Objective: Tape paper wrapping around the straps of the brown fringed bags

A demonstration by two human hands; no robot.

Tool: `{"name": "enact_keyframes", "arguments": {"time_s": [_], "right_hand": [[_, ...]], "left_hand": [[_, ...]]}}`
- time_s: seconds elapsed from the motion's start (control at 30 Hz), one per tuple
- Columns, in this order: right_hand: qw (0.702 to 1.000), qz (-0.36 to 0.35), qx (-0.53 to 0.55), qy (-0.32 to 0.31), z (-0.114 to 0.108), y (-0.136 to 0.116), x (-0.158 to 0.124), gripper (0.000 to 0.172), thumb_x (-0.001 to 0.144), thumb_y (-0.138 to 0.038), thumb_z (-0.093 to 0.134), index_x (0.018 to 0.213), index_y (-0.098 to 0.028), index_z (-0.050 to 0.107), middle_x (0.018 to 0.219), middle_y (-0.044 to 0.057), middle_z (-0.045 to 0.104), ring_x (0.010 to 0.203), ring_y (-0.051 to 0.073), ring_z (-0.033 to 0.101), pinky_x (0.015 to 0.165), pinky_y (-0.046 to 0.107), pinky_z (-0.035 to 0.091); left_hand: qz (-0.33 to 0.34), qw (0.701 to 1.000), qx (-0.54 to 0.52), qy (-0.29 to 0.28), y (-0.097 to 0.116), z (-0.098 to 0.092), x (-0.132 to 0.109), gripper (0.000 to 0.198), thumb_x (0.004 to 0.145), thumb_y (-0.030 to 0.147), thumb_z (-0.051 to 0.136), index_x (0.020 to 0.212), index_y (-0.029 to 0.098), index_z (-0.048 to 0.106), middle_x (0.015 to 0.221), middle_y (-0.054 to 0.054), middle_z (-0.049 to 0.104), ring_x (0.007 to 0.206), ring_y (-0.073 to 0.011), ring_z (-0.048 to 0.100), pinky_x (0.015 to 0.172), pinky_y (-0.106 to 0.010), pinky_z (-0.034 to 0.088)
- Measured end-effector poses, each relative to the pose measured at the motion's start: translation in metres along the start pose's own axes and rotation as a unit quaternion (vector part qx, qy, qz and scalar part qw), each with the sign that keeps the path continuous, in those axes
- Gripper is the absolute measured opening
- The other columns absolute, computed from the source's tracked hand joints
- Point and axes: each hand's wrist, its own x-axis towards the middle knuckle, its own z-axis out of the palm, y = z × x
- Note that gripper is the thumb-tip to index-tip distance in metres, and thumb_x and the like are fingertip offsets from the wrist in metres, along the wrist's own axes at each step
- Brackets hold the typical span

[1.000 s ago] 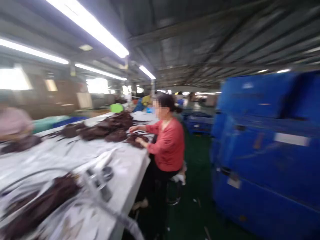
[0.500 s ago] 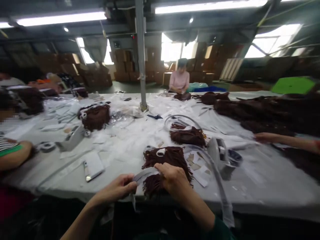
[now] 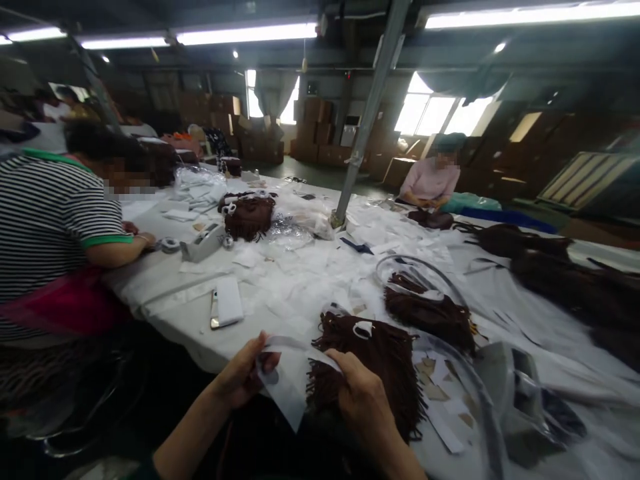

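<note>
Between my two hands a thin white sheet of wrapping paper (image 3: 287, 377) is stretched, one corner hanging down over the table's near edge. My left hand (image 3: 250, 370) pinches its left end between thumb and fingers. Its right end is gripped by my right hand (image 3: 357, 383), which is in front of a dark brown fringed bag (image 3: 373, 343). A small white wrapped loop sits on top of that bag. Behind it lies a second brown fringed bag (image 3: 425, 300), with a clear curved tube-like strip (image 3: 483, 393) running close by.
A grey tape dispenser (image 3: 515, 380) stands at right, near cardboard scraps (image 3: 435, 387). A phone (image 3: 227, 302) lies at left, with another dispenser (image 3: 205, 241) beyond. A metal post (image 3: 367, 113) rises from the table. Co-workers sit at left (image 3: 60, 213) and across (image 3: 433, 177).
The view has swung left, bringing the striped-shirt co-worker into sight. The paper is spread wider between my hands, and its corner now hangs lower. The arm at far right has left the view.
</note>
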Motion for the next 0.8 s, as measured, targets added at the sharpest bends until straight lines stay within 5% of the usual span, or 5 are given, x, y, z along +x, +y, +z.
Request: {"name": "enact_keyframes", "arguments": {"time_s": [0.23, 0.37, 0.5, 0.63, 0.8], "right_hand": [[0.993, 0.097, 0.061, -0.03, 0.013, 0.006, -0.001, 0.025, 0.088, -0.033, 0.049, 0.102, -0.021, 0.066, 0.091, 0.005, 0.072, 0.08, 0.02, 0.068, 0.071, 0.028, 0.053], [0.997, 0.072, 0.041, -0.006, 0.006, 0.015, 0.0, 0.044, 0.081, -0.032, 0.057, 0.122, -0.019, 0.059, 0.115, 0.009, 0.067, 0.105, 0.024, 0.063, 0.092, 0.034, 0.05], [0.992, 0.058, 0.102, -0.051, 0.0, 0.007, 0.002, 0.064, 0.077, -0.034, 0.064, 0.135, -0.015, 0.048, 0.122, 0.011, 0.063, 0.104, 0.024, 0.063, 0.09, 0.035, 0.051], [0.978, 0.074, 0.161, -0.11, 0.003, -0.004, 0.003, 0.039, 0.084, -0.041, 0.058, 0.113, -0.017, 0.065, 0.099, 0.008, 0.072, 0.089, 0.023, 0.068, 0.08, 0.03, 0.053], [0.984, 0.138, 0.112, -0.002, 0.009, 0.01, -0.006, 0.04, 0.088, -0.054, 0.046, 0.092, -0.021, 0.068, 0.076, 0.004, 0.071, 0.066, 0.02, 0.067, 0.06, 0.024, 0.051]], "left_hand": [[0.005, 0.989, -0.146, 0.032, -0.026, 0.013, 0.015, 0.061, 0.073, 0.066, 0.063, 0.052, 0.019, 0.031, 0.04, 0.011, 0.016, 0.036, -0.0024, 0.009, 0.036, -0.016, 0.011], [0.008, 0.999, -0.04, 0.034, -0.029, 0.019, 0.018, 0.06, 0.077, 0.068, 0.055, 0.051, 0.016, 0.04, 0.038, 0.01, 0.019, 0.035, -0.0026, 0.012, 0.037, -0.018, 0.008], [0.004, 0.996, 0.085, -0.017, -0.027, 0.026, 0.017, 0.057, 0.075, 0.069, 0.056, 0.056, 0.016, 0.047, 0.042, 0.007, 0.035, 0.036, -0.0039, 0.023, 0.038, -0.02, 0.012], [0.027, 0.972, 0.229, -0.052, -0.028, 0.032, 0.018, 0.047, 0.069, 0.058, 0.07, 0.067, 0.014, 0.054, 0.052, 0.005, 0.044, 0.045, -0.0067, 0.034, 0.043, -0.02, 0.022], [0.188, 0.922, 0.261, 0.217, -0.037, 0.023, 0.014, 0.044, 0.075, 0.059, 0.064, 0.071, 0.016, 0.058, 0.057, 0.003, 0.049, 0.053, -0.0104, 0.042, 0.05, -0.021, 0.032]]}}
